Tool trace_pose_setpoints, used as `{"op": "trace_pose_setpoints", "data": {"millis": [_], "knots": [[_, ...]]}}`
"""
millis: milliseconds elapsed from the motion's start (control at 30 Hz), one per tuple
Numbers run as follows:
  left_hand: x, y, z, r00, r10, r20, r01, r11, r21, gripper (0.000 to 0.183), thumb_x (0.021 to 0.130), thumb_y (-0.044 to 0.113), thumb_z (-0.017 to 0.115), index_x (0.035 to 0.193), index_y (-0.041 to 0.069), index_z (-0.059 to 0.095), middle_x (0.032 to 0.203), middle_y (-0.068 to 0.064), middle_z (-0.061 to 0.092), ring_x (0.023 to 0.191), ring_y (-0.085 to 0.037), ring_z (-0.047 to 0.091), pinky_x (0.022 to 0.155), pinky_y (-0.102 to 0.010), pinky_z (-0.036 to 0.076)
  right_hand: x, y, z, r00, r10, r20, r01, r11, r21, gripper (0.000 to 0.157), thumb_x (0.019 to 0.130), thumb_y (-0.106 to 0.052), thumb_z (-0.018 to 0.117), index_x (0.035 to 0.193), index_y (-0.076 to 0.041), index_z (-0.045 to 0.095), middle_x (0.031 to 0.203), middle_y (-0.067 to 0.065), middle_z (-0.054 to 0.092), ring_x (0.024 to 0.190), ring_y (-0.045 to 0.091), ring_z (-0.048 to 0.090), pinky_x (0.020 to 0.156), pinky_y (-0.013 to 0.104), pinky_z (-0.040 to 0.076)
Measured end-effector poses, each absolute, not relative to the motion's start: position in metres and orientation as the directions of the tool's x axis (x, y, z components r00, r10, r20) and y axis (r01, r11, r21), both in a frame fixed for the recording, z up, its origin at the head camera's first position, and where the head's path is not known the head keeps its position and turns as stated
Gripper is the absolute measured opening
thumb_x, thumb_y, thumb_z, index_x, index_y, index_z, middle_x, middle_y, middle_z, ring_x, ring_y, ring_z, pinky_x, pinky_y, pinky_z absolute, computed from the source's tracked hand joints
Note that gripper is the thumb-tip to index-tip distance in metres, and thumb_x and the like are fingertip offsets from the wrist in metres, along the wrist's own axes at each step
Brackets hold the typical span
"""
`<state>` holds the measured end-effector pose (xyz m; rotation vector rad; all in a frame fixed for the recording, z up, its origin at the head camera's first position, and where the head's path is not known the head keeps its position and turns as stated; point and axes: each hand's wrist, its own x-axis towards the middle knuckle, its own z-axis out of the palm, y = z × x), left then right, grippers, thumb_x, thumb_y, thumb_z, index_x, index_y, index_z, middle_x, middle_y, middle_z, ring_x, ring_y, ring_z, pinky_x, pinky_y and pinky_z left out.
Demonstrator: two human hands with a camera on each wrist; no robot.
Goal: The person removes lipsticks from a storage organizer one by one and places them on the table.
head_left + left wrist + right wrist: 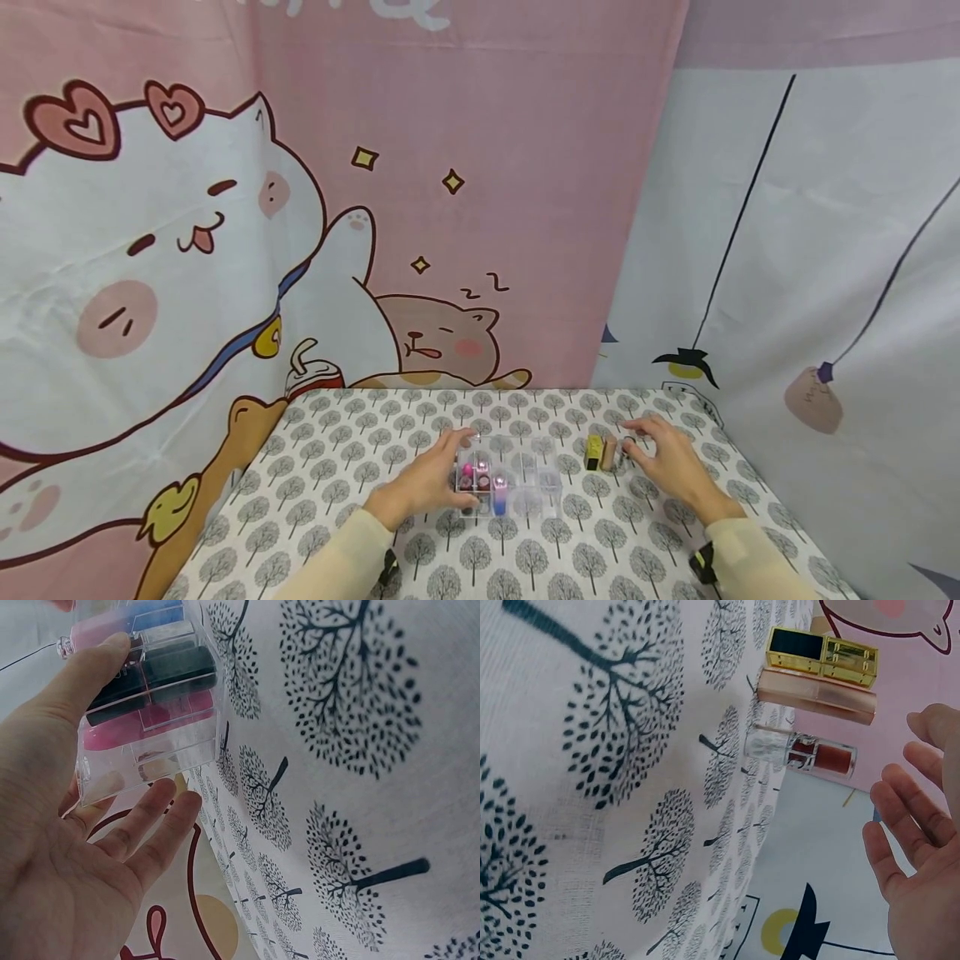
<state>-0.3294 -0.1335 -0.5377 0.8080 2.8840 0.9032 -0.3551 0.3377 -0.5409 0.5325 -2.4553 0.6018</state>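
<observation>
A clear plastic cosmetics organizer [549, 481] with small compartments stands on the table. My left hand [427, 482] grips its left end, thumb at the near side and fingers at the far side. Its left compartments hold several lip tubes, among them a pink-and-blue tube [499, 497], a black tube [176, 673] and a magenta tube [112, 736]. To the right stand a gold-and-black lipstick [821, 656], a rose-gold lipstick [817, 696] and a clear gloss tube [832, 759] with red inside, side by side. Beside the gloss tube, my right hand [670, 463] holds nothing, its fingers spread and loosely bent.
A white cloth [337, 433] printed with grey trees covers the table. Behind it hangs a pink curtain [525, 208] with cartoon animals, and a pale curtain [862, 250] hangs along the right side. The organizer's right compartments show no tubes.
</observation>
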Motion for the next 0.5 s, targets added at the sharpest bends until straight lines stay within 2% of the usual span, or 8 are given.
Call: {"op": "trace_pose_setpoints", "data": {"millis": [333,500], "knots": [[-0.33,-0.134,-0.54,-0.864,0.481,0.145,0.48,0.703,0.525,0.122,0.088,0.046,0.103,0.183,0.029,0.028,0.171,-0.009,0.055,0.112,-0.022,0.076,0.109,-0.053,0.07,-0.347,0.326,-0.53,-0.781,-0.239,0.577,-0.489,0.809,-0.326,0.034,0.104,-0.012,0.089,0.136,-0.005,0.081,0.132,0.017,0.08,0.113,0.04,0.08,0.095,0.063,0.07],[-0.329,-0.133,-0.538,-0.864,0.482,0.147,0.481,0.702,0.525,0.121,0.088,0.046,0.103,0.182,0.028,0.029,0.17,-0.008,0.055,0.109,-0.019,0.075,0.108,-0.052,0.07,-0.345,0.319,-0.525,-0.752,-0.269,0.602,-0.519,0.804,-0.29,0.034,0.102,-0.009,0.09,0.135,-0.006,0.081,0.134,0.016,0.081,0.118,0.04,0.079,0.1,0.067,0.069]]}}
